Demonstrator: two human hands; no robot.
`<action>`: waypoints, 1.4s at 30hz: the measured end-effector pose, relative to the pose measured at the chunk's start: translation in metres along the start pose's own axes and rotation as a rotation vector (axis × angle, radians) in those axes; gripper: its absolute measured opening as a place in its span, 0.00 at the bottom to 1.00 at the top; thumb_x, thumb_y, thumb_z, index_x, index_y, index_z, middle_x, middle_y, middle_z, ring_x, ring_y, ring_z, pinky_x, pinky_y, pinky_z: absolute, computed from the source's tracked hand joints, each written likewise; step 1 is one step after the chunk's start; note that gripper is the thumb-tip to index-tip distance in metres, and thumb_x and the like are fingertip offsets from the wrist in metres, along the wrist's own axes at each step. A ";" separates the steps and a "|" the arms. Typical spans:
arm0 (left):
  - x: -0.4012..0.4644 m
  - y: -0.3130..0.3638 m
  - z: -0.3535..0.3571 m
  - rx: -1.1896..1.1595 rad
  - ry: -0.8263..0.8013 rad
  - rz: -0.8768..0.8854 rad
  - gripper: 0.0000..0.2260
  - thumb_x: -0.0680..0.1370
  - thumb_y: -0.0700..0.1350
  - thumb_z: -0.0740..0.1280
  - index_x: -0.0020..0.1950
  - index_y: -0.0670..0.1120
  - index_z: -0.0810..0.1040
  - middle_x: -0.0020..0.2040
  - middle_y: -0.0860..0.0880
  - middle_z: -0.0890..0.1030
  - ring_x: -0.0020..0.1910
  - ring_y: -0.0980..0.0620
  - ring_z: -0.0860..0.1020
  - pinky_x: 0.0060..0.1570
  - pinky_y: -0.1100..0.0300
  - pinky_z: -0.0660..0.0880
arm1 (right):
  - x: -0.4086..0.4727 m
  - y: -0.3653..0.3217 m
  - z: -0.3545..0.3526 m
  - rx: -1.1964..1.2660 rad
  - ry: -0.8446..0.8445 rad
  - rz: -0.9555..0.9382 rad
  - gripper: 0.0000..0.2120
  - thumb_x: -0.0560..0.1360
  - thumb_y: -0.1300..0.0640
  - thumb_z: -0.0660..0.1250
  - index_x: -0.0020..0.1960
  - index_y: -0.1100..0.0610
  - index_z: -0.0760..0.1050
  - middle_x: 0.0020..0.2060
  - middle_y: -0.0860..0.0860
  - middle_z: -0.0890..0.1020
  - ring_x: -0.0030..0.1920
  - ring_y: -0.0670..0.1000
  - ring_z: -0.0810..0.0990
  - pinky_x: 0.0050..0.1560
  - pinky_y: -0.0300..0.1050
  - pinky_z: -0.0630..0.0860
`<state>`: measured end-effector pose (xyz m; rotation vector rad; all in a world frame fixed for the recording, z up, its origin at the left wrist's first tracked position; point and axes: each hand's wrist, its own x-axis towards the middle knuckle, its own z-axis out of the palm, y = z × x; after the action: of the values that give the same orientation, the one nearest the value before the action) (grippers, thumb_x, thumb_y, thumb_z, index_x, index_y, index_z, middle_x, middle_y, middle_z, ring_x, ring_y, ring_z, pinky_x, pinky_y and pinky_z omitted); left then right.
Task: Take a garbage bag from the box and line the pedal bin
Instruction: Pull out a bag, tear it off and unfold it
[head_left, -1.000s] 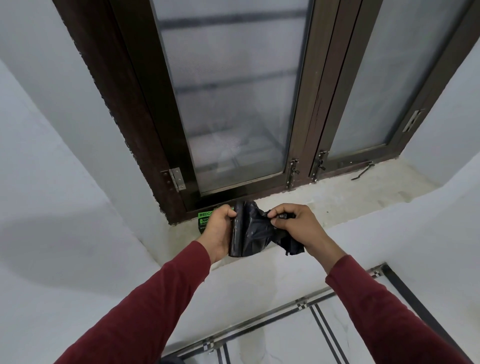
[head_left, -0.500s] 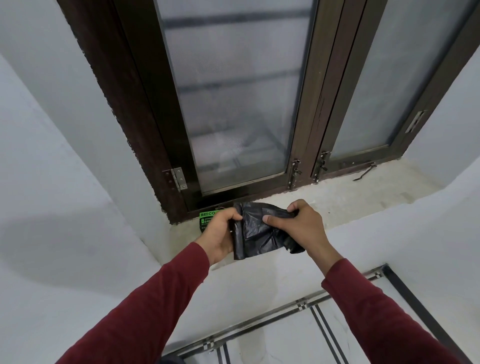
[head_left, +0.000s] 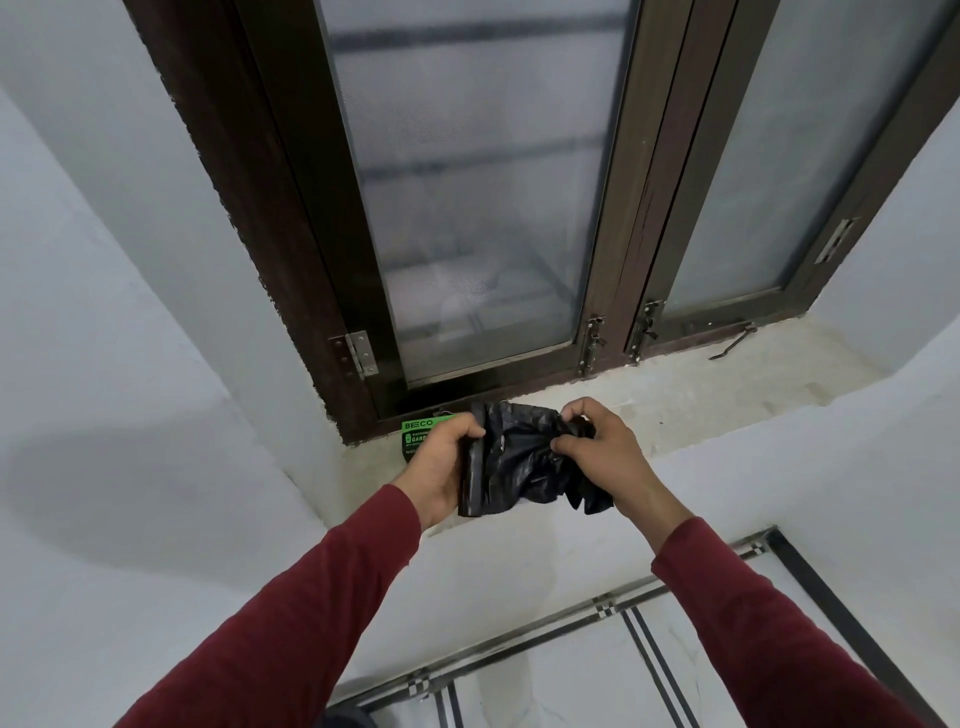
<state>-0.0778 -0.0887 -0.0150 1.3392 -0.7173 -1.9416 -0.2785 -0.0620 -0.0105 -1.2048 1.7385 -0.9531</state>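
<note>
A black garbage bag roll is held over the window sill between both hands. My left hand grips the rolled, flat end of it. My right hand pinches the crumpled loose end of the bag and holds it out to the right. Behind my left hand a green garbage bag box lies on the sill, mostly hidden by the hand. The pedal bin is not in view.
The pale stone window sill runs under a dark wooden window frame with frosted panes and metal latches. White walls flank it. Below lies a white tiled floor with black border lines.
My right hand has shifted its hold on the loose bag end and drawn it slightly right. My left hand has kept its grip on the roll.
</note>
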 end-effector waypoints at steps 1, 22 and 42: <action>-0.002 0.001 0.001 -0.010 -0.017 -0.001 0.14 0.76 0.46 0.60 0.56 0.44 0.81 0.51 0.40 0.84 0.50 0.41 0.81 0.55 0.48 0.78 | 0.000 -0.001 0.000 0.036 -0.023 0.001 0.17 0.73 0.66 0.68 0.48 0.43 0.78 0.42 0.52 0.83 0.40 0.54 0.82 0.41 0.47 0.80; -0.005 -0.007 0.014 0.147 0.054 0.220 0.12 0.76 0.37 0.75 0.59 0.38 0.82 0.50 0.39 0.87 0.46 0.42 0.87 0.41 0.56 0.83 | 0.000 0.000 0.010 -0.030 -0.040 0.036 0.13 0.64 0.53 0.84 0.39 0.54 0.81 0.36 0.51 0.86 0.39 0.52 0.86 0.45 0.47 0.83; -0.006 -0.004 0.017 0.029 0.111 0.143 0.10 0.76 0.33 0.73 0.56 0.38 0.83 0.48 0.39 0.87 0.41 0.43 0.87 0.36 0.55 0.82 | -0.001 0.002 0.007 0.246 -0.267 0.095 0.09 0.72 0.60 0.79 0.51 0.59 0.86 0.46 0.63 0.87 0.44 0.57 0.87 0.51 0.52 0.85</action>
<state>-0.0930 -0.0803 -0.0083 1.3635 -0.7684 -1.7369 -0.2730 -0.0614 -0.0146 -1.0296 1.4107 -0.8767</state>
